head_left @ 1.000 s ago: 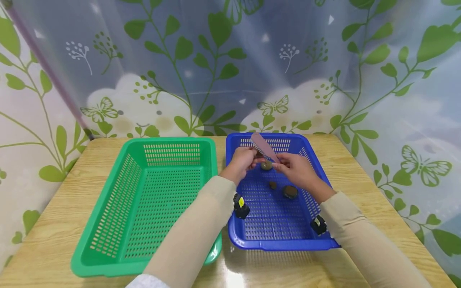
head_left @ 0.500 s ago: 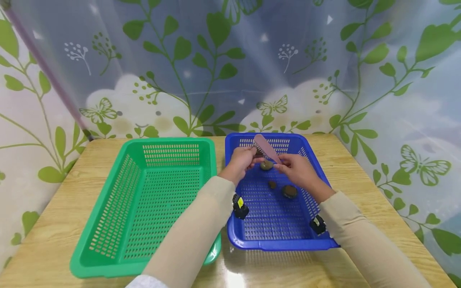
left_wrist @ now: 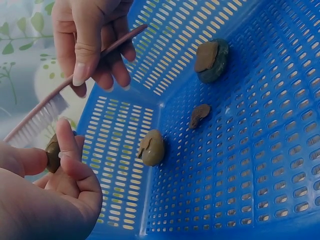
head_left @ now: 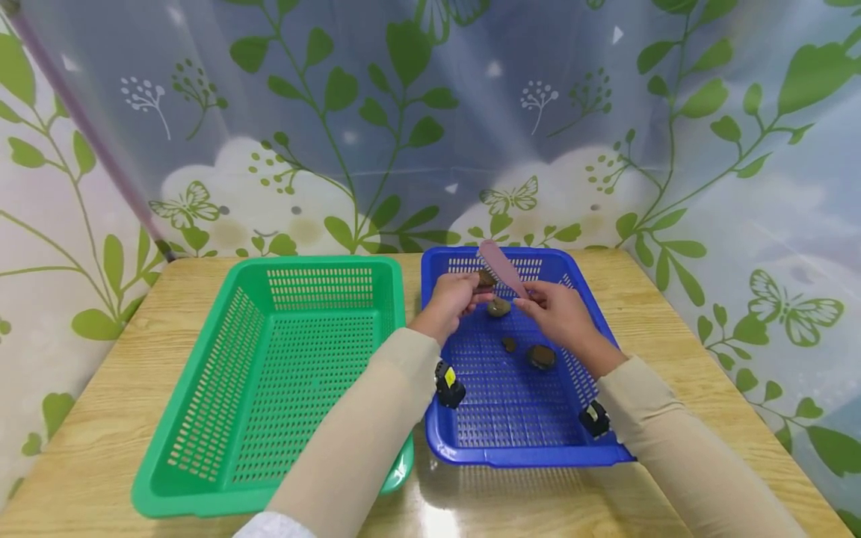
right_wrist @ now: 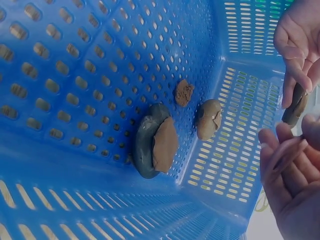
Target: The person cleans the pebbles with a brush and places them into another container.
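Observation:
My left hand [head_left: 449, 300] pinches a dark stone [right_wrist: 295, 106] with brown mud-like matter on it, over the far part of the blue basket [head_left: 511, 430]. In my right hand [head_left: 560, 312] is a pink brush [head_left: 503, 267], gripped by its handle, its white bristles [left_wrist: 40, 120] facing the held stone. Below the hands, on the basket floor, sits a rounded olive-brown stone [left_wrist: 153, 147] with a brown patch. Closer to the near right side lies a larger dark green-grey stone [right_wrist: 145, 142] topped by a flat brown slab [right_wrist: 166, 145]. Between these two is a small brown lump [left_wrist: 200, 115].
A green basket [head_left: 309, 373] stands left of the blue one on the wooden table [head_left: 437, 497]. Both baskets have raised slotted walls. A leaf-printed curtain [head_left: 377, 134] hangs behind the table and along its sides. Each wrist bears a small black camera [head_left: 449, 385].
The right hand has shifted the brush right and up, so more of the stone in the left hand shows. The left hand stays nearly in place; the stones in the basket have not moved.

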